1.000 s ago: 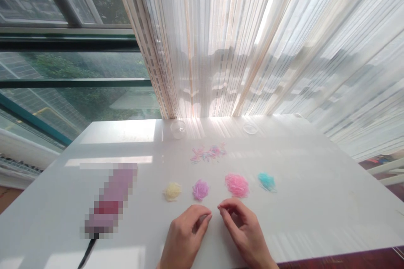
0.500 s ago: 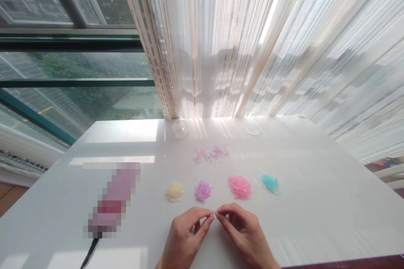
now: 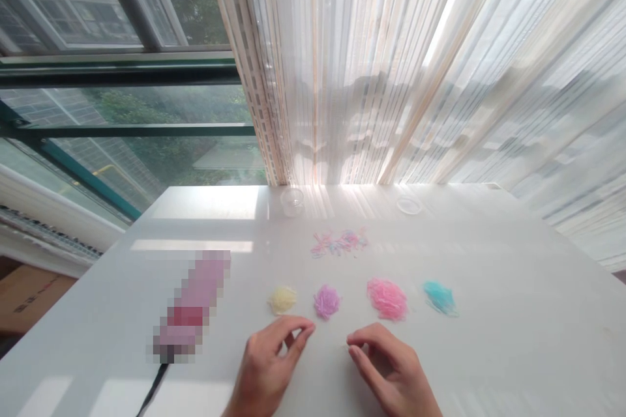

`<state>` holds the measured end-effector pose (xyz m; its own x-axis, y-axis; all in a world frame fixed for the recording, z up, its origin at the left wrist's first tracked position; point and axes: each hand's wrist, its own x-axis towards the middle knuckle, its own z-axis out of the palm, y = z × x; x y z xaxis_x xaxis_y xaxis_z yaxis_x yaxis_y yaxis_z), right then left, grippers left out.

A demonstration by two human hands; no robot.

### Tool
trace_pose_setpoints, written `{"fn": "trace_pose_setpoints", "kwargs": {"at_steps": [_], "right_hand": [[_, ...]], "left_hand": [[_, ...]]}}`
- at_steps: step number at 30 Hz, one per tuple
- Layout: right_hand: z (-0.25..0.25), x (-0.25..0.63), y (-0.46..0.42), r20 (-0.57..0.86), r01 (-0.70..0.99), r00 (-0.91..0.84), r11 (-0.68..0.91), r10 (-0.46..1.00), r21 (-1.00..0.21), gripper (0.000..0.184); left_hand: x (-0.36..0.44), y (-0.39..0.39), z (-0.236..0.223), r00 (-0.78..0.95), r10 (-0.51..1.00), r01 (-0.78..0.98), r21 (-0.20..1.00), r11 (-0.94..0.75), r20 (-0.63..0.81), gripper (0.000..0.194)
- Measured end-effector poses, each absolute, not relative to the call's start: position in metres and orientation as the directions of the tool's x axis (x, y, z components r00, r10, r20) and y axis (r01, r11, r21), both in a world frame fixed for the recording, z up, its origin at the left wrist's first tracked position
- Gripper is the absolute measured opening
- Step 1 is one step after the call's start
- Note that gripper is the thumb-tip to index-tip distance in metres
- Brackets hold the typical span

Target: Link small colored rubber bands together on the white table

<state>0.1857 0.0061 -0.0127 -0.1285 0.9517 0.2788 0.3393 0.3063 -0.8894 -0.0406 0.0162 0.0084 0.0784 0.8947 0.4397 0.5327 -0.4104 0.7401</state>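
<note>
My left hand (image 3: 271, 361) hovers low over the table just in front of the yellow pile (image 3: 282, 300) and the purple pile (image 3: 327, 302). Its thumb and index finger are pinched, and anything between them is too small to see. To the right, my right hand (image 3: 391, 368) also pinches; a tiny pale bit shows faintly at its fingertips. Behind it lie a larger pink pile (image 3: 387, 300) and a blue pile (image 3: 440, 298). The piles consist of small thin strands that look like tiny rubber bands. Farther back, a loose mixed-colour pile (image 3: 338, 243) is spread out.
Near the far edge of the white table (image 3: 499, 260) stand a clear round container (image 3: 293, 200) and a clear round lid (image 3: 409, 206). On the left lies a blurred pinkish object (image 3: 193, 306) with a black cord (image 3: 155, 388). A curtain (image 3: 362, 65) hangs behind.
My hands, whose fingertips met around a small pale thing, have moved apart: the left one leftward, the right one slightly right. The view has shifted a little to the left.
</note>
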Motion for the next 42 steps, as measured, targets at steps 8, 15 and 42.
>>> {"fn": "trace_pose_setpoints", "kwargs": {"at_steps": [8,15,42], "right_hand": [[-0.009,0.185,0.005,0.317,0.419,-0.203,0.375,0.926,-0.827,0.018],[-0.013,0.187,0.008,0.427,0.497,-0.259,0.498,0.867,-0.71,0.011],[-0.011,0.185,0.003,0.349,0.394,-0.167,0.387,0.922,-0.834,0.022]], "left_hand": [[-0.095,0.031,0.02,-0.102,0.919,0.682,0.699,-0.213,0.38,0.028],[-0.09,0.043,0.012,-0.011,0.897,0.67,0.668,-0.322,0.443,0.022],[-0.002,0.005,-0.003,0.232,0.9,0.348,0.832,-0.432,0.37,0.017]]}}
